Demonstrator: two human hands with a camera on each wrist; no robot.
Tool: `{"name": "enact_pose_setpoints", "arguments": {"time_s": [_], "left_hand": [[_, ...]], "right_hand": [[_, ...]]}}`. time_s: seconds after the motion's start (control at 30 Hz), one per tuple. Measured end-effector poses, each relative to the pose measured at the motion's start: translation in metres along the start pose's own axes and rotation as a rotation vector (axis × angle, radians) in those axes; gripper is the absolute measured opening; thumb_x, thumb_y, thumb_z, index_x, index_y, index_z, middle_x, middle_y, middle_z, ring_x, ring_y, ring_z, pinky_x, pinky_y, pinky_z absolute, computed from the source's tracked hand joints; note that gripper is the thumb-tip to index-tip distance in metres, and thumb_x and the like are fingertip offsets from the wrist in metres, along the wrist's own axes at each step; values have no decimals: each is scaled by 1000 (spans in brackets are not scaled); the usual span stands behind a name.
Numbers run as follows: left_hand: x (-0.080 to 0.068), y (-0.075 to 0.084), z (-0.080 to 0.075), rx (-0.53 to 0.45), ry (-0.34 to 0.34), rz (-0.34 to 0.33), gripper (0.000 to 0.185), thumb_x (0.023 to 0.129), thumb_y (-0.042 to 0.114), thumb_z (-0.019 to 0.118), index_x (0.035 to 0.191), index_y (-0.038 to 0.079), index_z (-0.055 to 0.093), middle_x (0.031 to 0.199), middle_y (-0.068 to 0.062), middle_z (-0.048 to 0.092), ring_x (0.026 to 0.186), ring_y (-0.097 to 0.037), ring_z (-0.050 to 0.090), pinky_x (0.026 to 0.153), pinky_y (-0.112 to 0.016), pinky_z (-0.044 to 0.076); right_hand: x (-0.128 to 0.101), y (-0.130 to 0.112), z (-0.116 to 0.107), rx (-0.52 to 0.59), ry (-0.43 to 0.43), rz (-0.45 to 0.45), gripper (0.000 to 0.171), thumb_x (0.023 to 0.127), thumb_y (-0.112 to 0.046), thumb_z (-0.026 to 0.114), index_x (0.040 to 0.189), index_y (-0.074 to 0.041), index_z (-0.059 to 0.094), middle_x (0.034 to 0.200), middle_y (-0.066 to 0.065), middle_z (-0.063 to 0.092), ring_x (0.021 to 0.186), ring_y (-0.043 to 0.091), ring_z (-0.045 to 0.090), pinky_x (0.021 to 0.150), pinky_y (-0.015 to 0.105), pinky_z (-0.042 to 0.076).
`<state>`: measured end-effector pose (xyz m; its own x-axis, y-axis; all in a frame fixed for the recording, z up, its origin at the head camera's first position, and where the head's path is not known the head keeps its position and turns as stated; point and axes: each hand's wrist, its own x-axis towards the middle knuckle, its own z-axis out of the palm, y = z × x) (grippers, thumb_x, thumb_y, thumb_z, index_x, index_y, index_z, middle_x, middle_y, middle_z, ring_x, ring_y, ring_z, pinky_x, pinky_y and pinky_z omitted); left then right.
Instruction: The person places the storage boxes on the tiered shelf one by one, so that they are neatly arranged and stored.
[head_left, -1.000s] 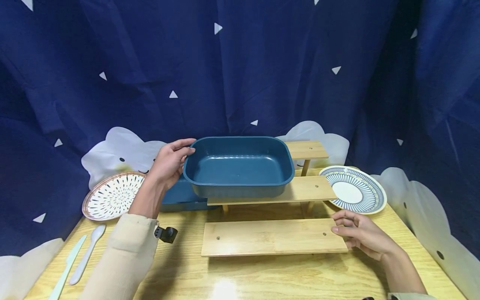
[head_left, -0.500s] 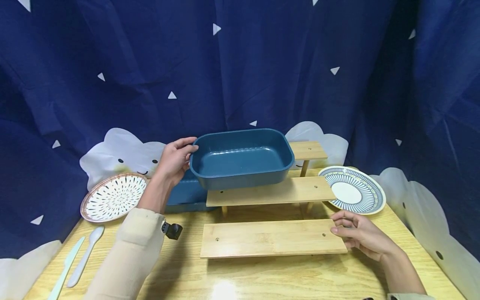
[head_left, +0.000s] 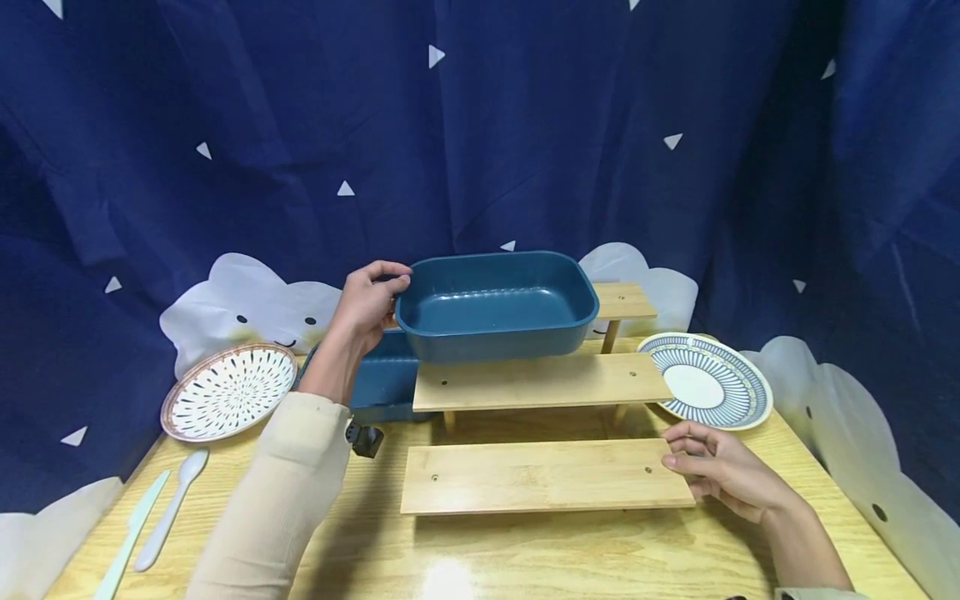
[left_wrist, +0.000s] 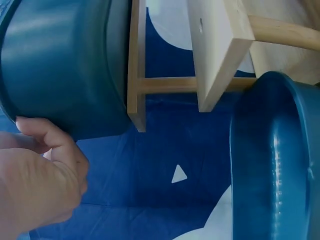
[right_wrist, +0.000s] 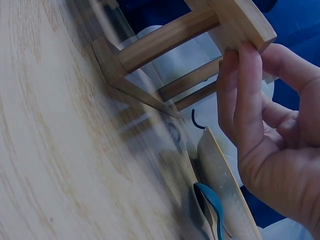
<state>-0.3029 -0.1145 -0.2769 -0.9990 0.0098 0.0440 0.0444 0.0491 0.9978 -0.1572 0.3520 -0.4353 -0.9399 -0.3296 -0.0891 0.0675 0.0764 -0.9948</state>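
Observation:
My left hand (head_left: 366, 307) pinches the left end of a dark blue rectangular bin (head_left: 498, 310), thumb at its rim. The bin sits level over the top of a three-tier wooden shelf rack (head_left: 547, 475), hiding most of the top board. In the left wrist view the bin's base (left_wrist: 116, 65) lies against or very close to that board; I cannot tell whether it bears weight. My right hand (head_left: 726, 471) holds the right end of the rack's lowest board, thumb on one face and fingers on the other, as the right wrist view also shows.
A second blue bin (head_left: 386, 383) stands behind the rack's left side. To the left are a speckled plate (head_left: 231, 392), a pale spoon (head_left: 174, 508) and a mint knife (head_left: 135, 529). A blue-striped plate (head_left: 738, 400) is at right; a teal spoon-like piece (right_wrist: 212, 196) lies near it.
My left hand has carried the blue bin upward, back and slightly right, from over the middle board to the top tier. My right hand has stayed on the lowest board.

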Motion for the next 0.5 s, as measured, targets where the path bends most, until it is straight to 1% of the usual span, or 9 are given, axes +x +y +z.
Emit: {"name": "enact_pose_setpoints", "arguments": {"time_s": [0.1, 0.2, 0.23, 0.3, 0.37, 0.43, 0.5], "left_hand": [[2, 1, 3, 7, 1, -13, 27, 106, 11, 55, 129, 0, 62, 101, -11, 51, 57, -11, 44, 55, -21, 45], [3, 3, 5, -14, -21, -31, 37, 100, 3, 55, 137, 2, 59, 115, -13, 52, 64, -13, 47, 58, -22, 45], [3, 3, 5, -25, -36, -35, 43, 98, 0, 55, 140, 2, 57, 123, -14, 52, 70, -14, 51, 61, -23, 46], [4, 4, 6, -49, -79, -40, 54, 93, -5, 53, 147, 3, 51, 140, -16, 47, 89, -18, 57, 66, -26, 47], [4, 5, 6, -66, -126, -40, 60, 93, -7, 51, 152, 3, 44, 149, -17, 39, 104, -23, 55, 71, -28, 47], [5, 5, 7, -72, -156, -37, 63, 94, -9, 50, 155, 4, 39, 151, -16, 35, 113, -24, 52, 74, -28, 47], [5, 5, 9, -70, -167, -34, 63, 96, -8, 50, 156, 4, 36, 144, -16, 37, 106, -22, 52, 73, -26, 48]], "right_hand": [[0, 0, 1, -5, 3, 1, 23, 98, 0, 61, 118, -10, 55, 107, 3, 60, 76, 9, 53, 56, 24, 53], [0, 0, 1, -10, 4, 1, 23, 98, -1, 61, 118, -9, 55, 107, 4, 59, 76, 9, 53, 56, 24, 53], [0, 0, 1, -13, 5, 1, 23, 98, -1, 61, 118, -9, 55, 107, 4, 59, 76, 9, 53, 56, 24, 53], [0, 0, 1, -13, 6, 0, 23, 98, -1, 61, 118, -9, 55, 107, 4, 59, 76, 9, 53, 56, 24, 53], [0, -1, 1, -10, 4, -4, 23, 98, -1, 61, 118, -9, 55, 106, 4, 58, 76, 9, 53, 56, 24, 52], [0, -1, 1, -4, -3, -9, 22, 98, 0, 60, 118, -10, 55, 105, 3, 59, 76, 9, 53, 56, 23, 52], [0, -1, 1, 1, -13, -13, 22, 98, 0, 60, 118, -10, 56, 104, 2, 59, 75, 9, 52, 56, 23, 51]]}}
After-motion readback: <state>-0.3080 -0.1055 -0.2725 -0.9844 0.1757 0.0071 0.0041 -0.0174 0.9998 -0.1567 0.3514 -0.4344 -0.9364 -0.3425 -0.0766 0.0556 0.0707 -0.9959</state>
